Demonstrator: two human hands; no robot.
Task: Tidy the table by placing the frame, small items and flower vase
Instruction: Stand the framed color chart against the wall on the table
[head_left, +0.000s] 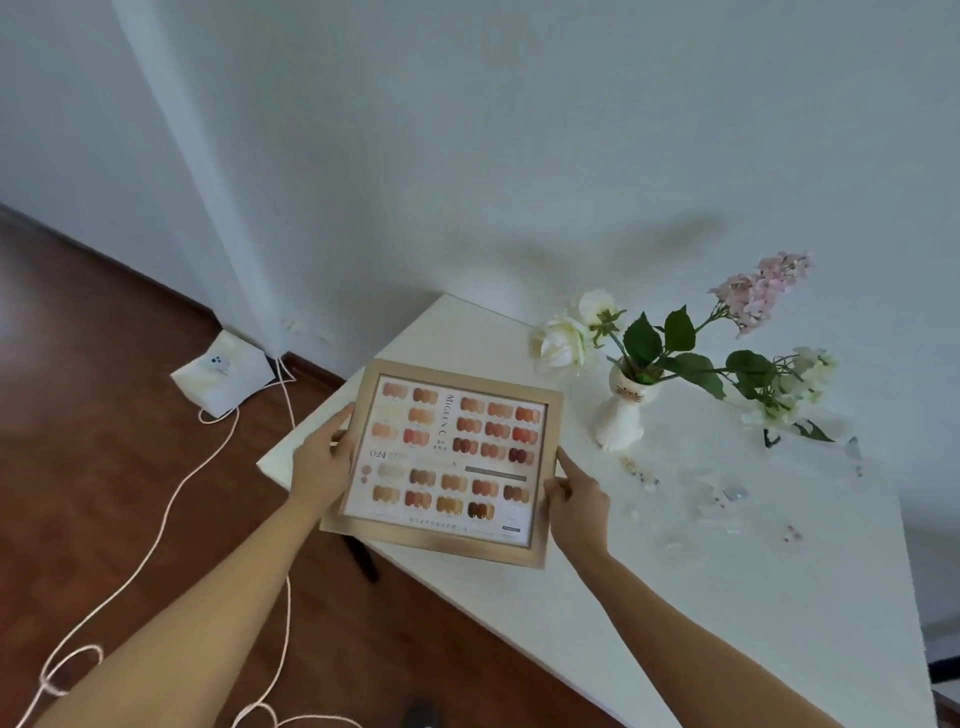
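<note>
My left hand (318, 457) and right hand (574, 501) pinch the frame (449, 457) by opposite side rails over the desk's (675, 597) left corner. It looks stiff, light, glass-fronted; I'd keep to the rails.

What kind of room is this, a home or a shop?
Probably a plain room at home, perhaps used for nail work. The frame held in both hands shows nail colour samples, a small cat-faced flower vase stands on the white table, and a loose cable runs over the wooden floor.
</note>
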